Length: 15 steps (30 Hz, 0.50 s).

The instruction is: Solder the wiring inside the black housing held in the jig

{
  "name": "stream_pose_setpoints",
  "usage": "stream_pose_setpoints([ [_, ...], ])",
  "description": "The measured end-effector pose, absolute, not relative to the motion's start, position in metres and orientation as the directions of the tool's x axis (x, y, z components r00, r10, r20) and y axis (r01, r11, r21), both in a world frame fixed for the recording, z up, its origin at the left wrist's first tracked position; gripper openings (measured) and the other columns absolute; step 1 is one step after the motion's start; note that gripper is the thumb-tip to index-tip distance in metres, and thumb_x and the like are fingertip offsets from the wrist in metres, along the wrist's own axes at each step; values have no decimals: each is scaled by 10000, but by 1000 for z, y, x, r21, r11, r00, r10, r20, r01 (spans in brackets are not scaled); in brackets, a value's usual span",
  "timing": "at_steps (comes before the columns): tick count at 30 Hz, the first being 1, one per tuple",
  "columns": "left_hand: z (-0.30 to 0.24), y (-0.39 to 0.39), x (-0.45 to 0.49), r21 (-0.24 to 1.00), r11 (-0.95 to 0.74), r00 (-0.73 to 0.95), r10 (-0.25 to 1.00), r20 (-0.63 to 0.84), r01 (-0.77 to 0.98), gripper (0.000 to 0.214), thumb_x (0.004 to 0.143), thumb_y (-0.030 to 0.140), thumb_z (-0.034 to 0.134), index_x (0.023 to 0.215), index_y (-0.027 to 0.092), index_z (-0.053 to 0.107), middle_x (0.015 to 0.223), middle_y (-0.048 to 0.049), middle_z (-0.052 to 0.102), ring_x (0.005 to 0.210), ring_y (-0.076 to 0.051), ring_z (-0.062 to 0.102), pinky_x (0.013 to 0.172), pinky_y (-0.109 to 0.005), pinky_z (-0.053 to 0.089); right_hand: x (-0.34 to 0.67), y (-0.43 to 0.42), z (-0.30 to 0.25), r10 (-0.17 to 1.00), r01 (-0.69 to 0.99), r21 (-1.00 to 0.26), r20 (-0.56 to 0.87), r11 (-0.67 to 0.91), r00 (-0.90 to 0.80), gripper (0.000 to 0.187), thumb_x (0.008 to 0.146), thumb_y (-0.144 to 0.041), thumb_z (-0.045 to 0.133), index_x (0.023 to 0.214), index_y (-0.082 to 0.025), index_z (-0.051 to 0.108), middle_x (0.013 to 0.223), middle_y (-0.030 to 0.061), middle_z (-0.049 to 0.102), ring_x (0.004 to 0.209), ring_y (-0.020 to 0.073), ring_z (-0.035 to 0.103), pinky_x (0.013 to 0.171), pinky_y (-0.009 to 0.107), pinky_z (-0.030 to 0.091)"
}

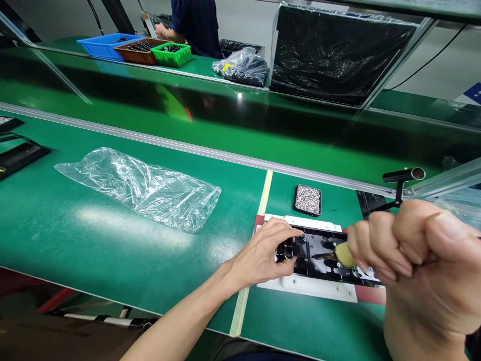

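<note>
A long black plastic panel (323,273) with a shiny inner face lies in a white fixture (311,287) at the right of the bench. At the panel's left end, my left hand (265,250) grips a small black part (287,250) between thumb and fingers. My right hand (409,245), in the foreground, is closed around a yellow-handled screwdriver (344,254). Its dark shaft points left over the panel; whether the tip touches anything I cannot tell. Behind the fixture sits a small black tray of screws (307,199).
A clear plastic bag (146,188) lies left on the green bench (112,250). A black holder (404,175) stands by the metal rail (188,153). Beyond the glossy divider are blue (108,47), brown (137,54) and green bins (173,56), and a person (197,25).
</note>
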<state>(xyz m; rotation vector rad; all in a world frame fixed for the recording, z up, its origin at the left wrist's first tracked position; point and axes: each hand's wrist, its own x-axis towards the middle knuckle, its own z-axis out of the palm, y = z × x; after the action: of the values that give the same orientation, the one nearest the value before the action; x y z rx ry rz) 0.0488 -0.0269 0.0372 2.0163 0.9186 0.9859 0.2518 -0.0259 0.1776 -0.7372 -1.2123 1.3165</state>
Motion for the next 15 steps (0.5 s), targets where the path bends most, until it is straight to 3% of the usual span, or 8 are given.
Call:
stream_pose_setpoints([
  [10, 37, -30, 43, 805, -507, 461, 819, 341, 307, 559, 837, 185, 692, 1386, 233, 596, 1241, -33, 693, 1252, -180, 586, 1115, -371, 527, 257, -21, 179, 952, -337, -919, 265, 203, -151, 450, 997, -343, 521, 602, -182, 379, 418, -27, 307, 345, 97, 340, 380, 284, 333],
  [15, 39, -31, 39, 805, -506, 466, 819, 335, 310, 536, 855, 191, 704, 1380, 231, 601, 1240, -45, 697, 1257, -183, 585, 1127, -377, 533, 267, -22, 173, 955, -309, -925, 270, 221, -124, 420, 1031, -334, 428, 635, -198, 387, 437, -22, 304, 355, 110, 358, 401, 307, 349],
])
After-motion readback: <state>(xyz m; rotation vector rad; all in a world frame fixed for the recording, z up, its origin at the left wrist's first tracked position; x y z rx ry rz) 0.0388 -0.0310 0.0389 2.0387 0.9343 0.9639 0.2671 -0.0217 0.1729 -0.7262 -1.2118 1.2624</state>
